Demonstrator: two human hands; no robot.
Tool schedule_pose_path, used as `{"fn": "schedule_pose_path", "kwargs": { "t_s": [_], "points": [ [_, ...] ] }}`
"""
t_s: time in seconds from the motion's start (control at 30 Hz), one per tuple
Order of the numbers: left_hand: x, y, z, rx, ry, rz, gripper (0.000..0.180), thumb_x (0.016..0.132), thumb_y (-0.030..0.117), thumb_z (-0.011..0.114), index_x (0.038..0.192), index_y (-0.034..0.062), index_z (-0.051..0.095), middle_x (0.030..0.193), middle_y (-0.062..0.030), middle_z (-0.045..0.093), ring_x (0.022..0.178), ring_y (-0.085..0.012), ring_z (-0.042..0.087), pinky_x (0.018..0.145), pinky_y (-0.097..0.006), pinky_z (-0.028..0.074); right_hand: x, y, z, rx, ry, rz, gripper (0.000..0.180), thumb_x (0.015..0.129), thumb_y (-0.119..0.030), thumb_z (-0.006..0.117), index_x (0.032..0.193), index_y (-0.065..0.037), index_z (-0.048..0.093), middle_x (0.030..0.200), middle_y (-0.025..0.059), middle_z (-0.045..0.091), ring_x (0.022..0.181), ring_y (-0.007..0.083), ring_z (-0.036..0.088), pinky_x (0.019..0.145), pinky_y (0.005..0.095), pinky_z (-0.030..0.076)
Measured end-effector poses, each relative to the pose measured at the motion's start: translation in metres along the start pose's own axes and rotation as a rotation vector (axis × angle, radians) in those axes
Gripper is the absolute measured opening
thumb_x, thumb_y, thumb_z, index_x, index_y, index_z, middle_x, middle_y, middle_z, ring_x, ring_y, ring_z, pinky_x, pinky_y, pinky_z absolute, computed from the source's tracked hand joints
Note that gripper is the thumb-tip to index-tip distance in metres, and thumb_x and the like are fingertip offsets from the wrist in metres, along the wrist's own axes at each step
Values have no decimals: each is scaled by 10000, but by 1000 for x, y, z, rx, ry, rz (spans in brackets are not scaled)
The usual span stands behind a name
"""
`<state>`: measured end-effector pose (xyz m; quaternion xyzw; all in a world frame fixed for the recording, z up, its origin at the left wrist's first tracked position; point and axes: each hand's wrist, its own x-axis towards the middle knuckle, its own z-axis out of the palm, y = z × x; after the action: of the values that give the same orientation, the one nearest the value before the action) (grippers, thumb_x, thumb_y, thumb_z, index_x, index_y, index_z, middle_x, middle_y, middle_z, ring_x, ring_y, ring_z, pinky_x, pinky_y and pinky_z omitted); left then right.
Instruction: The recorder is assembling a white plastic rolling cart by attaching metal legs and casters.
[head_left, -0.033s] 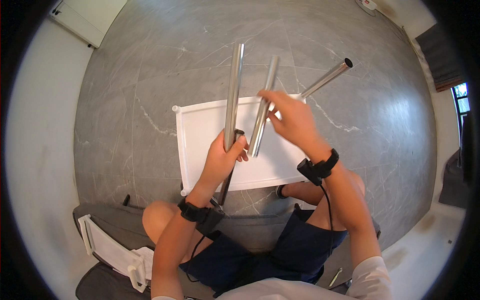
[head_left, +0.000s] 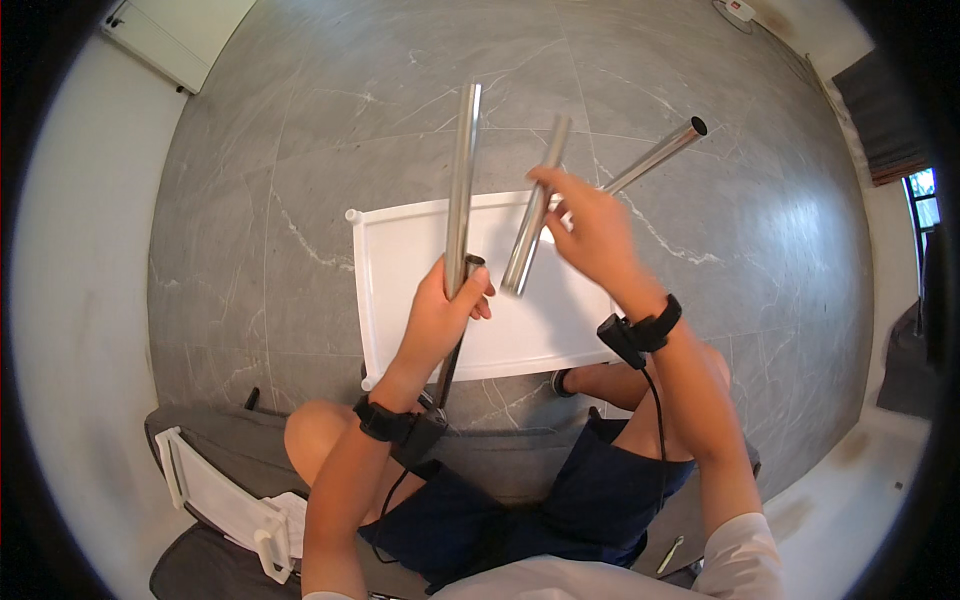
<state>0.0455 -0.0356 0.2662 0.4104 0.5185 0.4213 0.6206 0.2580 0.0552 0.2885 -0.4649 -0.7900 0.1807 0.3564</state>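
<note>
My left hand [head_left: 440, 305] is closed around a long shiny metal tube [head_left: 463, 180] that points away from me. A second, darker tube [head_left: 451, 370] runs down toward my lap from under the thumb, its open end showing beside the first tube; the hand hides how firmly it is held. Between the fingertips of my right hand [head_left: 595, 225] is another metal tube [head_left: 527, 235], tilted and slightly smeared by motion, apart from the others. Below both hands lies a white rectangular panel [head_left: 400, 240] with raised edges, and a metal tube [head_left: 657, 154] stands out from its far right corner.
Grey marbled tile floor [head_left: 300, 130] surrounds the panel. A white framed part [head_left: 215, 490] lies on the dark grey seat [head_left: 190, 420] at the left. Close to my right thigh is a small pale tool [head_left: 671, 554]. Black cables [head_left: 660, 440] hang from both wrist straps.
The tube in my right hand has moved slightly up and to the right, away from the left-hand tubes. My left hand has shifted a little to the left with its tube.
</note>
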Motion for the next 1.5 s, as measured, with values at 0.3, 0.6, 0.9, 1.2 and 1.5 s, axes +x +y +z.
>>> {"fn": "schedule_pose_path", "kwargs": {
  "t_s": [0.3, 0.6, 0.9, 1.2, 1.5],
  "points": [
    [4, 5, -22, -52, 179, 87, 220, 1009, 242, 630, 1079, 44, 563, 919, -51, 641, 850, -132, 629, 775, -280, 504, 13, -2, -13, 251, -63, 508, 370, 902, -364, 726, 950, 1, 695, 558, 49, 521, 498, 125, 446, 497, 315, 347],
    [-2, 15, -13, -65, 283, 285, 154, 1018, 144, 587, 1105, 21, 552, 937, -63, 646, 856, -135, 631, 798, -289, 515, 6, 3, 1, 224, -25, 355, 338, 913, -335, 721, 971, -2, 697, 587, 83, 564, 518, 165, 508, 508, 335, 379],
    [-24, 46, -59, -185, 447, 377, 203, 1008, 172, 613, 1111, 11, 544, 933, -77, 656, 848, -150, 652, 796, -302, 534, 16, -66, 9, 218, 2, 250, 238, 916, -209, 736, 1041, -9, 706, 769, 89, 707, 630, 161, 632, 591, 281, 493],
    [-85, 45, -141, -550, 646, 252, 255, 1022, 289, 618, 1088, 48, 570, 973, -51, 613, 903, -150, 607, 804, -309, 513, 81, -143, 87, 111, -135, -19, 257, 912, -233, 725, 1010, 3, 704, 795, 132, 724, 640, 213, 668, 607, 332, 519],
    [-101, 46, -158, -747, 574, 376, 250, 1009, 298, 641, 1073, 71, 557, 948, -34, 612, 868, -131, 586, 776, -287, 495, 114, -135, 149, 116, -183, 145, 318, 919, -286, 715, 936, 29, 684, 776, 152, 716, 666, 228, 684, 616, 358, 522]
  ]
}}
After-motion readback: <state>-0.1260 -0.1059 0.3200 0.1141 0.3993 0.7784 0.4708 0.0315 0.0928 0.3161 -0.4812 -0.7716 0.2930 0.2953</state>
